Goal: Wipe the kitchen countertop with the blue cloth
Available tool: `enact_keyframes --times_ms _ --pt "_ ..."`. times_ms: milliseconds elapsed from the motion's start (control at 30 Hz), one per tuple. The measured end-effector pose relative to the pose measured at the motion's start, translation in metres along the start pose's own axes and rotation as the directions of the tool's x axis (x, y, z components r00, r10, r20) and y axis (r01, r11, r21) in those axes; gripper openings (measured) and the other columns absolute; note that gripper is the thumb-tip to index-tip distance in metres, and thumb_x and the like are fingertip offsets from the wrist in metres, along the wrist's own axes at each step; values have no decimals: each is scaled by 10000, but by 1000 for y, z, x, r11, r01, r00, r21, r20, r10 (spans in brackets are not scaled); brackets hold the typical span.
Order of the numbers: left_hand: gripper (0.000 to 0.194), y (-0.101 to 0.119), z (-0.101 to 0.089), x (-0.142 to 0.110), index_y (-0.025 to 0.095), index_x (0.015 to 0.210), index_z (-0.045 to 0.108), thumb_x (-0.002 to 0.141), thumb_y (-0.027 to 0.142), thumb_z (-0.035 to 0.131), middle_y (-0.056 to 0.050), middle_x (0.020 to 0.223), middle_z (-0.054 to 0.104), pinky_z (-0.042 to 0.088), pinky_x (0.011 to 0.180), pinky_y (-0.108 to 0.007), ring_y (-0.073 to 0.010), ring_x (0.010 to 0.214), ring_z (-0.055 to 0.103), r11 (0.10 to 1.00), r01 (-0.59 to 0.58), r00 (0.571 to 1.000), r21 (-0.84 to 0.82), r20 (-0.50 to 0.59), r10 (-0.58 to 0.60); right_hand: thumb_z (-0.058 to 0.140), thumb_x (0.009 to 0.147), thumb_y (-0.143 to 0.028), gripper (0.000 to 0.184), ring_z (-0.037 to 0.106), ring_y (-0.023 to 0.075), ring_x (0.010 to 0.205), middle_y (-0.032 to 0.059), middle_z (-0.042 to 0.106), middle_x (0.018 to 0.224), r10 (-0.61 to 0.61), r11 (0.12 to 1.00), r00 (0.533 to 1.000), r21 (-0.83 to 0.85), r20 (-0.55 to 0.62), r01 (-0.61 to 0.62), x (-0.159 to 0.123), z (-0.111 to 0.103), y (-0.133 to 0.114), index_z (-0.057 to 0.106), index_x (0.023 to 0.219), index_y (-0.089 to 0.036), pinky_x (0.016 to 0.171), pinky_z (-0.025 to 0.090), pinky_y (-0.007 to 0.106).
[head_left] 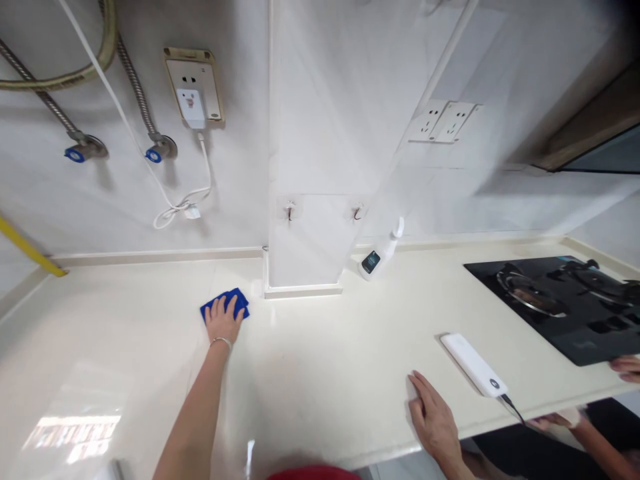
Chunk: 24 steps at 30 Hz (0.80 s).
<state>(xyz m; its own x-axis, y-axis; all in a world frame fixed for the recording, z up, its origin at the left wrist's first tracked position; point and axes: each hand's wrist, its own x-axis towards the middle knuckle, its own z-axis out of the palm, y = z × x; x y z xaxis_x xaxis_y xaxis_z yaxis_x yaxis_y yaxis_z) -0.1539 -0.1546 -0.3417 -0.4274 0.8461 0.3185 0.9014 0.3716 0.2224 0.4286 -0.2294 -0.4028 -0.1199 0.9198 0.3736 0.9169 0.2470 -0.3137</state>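
Note:
My left hand [223, 325] presses a folded blue cleaning cloth [240, 298] onto the pale countertop [320, 353], left of the wall pillar's foot. Its fingers are bent a little and spread over the cloth. Near the counter's front edge, my right hand [434, 417] leans on the surface, holding nothing. Its fingers are stretched out and the thumb stands apart. A white power bank [474, 363] with a black cable lies to the right of that hand. Farther back stands a white spray bottle [380, 257] with a dark label, beside the pillar.
A black gas hob [560, 300] is set into the counter at right. Another person's hands [550, 420] show at the lower right. The pillar [310, 247] juts out from the wall. A yellow pipe [30, 248] meets the counter at far left; a white cord [175, 210] hangs above.

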Motion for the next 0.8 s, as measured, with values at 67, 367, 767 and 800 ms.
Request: enact_keyframes --times_ms 67,367,767,800 --pt "551 -21 -6 14 241 1416 494 924 466 391 -127 1484 445 164 1185 -541 -310 1403 316 996 84 996 26 18 -85 392 898 -297 491 518 268 1279 98 508 1427 -4 1000 1000 4 1 4 0 0 0 470 1375 -210 1089 434 502" --pt "653 -131 -50 12 245 1429 449 906 580 246 -126 1530 374 157 1161 -554 -309 1417 273 858 504 862 96 3 -506 411 897 -305 491 534 285 1261 117 516 1415 -35 999 999 23 -8 35 1 3 6 467 1373 -198 1068 455 512" --pt "678 -140 -61 7 119 1463 350 902 463 186 -215 1509 328 188 1091 -656 -406 1416 195 624 772 635 119 -107 -765 389 856 -303 512 537 305 1250 114 545 1381 63 998 998 -15 -7 -63 2 -3 -8 495 1345 -195 1066 436 525" --pt "674 -134 -57 10 110 1461 355 903 452 196 -220 1501 338 179 1091 -661 -410 1415 195 650 753 658 107 -112 -744 386 854 -301 515 537 309 1248 117 548 1375 68 997 998 -22 -7 -69 2 -3 -10 491 1346 -192 1066 434 529"
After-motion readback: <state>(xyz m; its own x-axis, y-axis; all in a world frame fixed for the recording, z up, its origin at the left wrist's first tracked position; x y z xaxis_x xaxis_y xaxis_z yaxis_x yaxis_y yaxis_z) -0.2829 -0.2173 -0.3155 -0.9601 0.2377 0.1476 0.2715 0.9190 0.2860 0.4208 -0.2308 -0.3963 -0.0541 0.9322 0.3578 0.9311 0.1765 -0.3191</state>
